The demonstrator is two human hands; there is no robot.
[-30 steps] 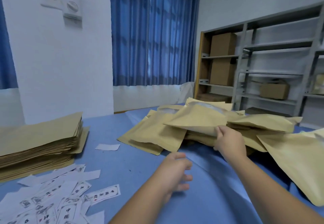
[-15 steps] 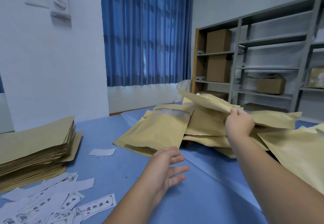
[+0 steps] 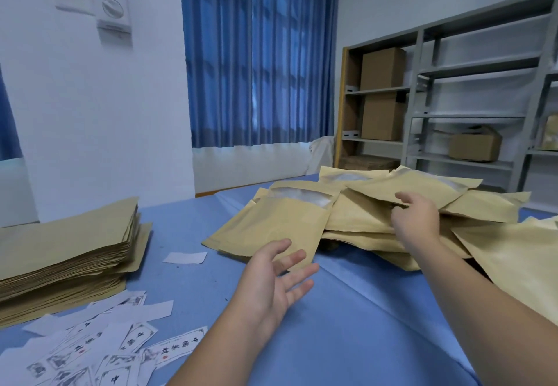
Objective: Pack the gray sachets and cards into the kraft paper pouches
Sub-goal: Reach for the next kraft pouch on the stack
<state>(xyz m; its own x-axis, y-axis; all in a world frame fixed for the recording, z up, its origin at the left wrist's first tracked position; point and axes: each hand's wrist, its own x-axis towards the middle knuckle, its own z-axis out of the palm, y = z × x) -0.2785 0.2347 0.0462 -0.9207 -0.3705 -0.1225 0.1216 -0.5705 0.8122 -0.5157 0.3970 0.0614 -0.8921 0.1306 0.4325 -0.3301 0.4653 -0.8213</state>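
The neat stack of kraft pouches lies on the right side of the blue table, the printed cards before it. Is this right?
Not quite: the head view shows the stack on the left side of the table, the cards before it.

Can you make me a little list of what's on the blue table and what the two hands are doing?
table: blue table
left side: flat stack of pouches
front left: printed cards, scattered
far right: loose pile of pouches
left hand: open, fingers spread, holding nothing
right hand: touching the loose pile; grip unclear
gray sachets: none in view
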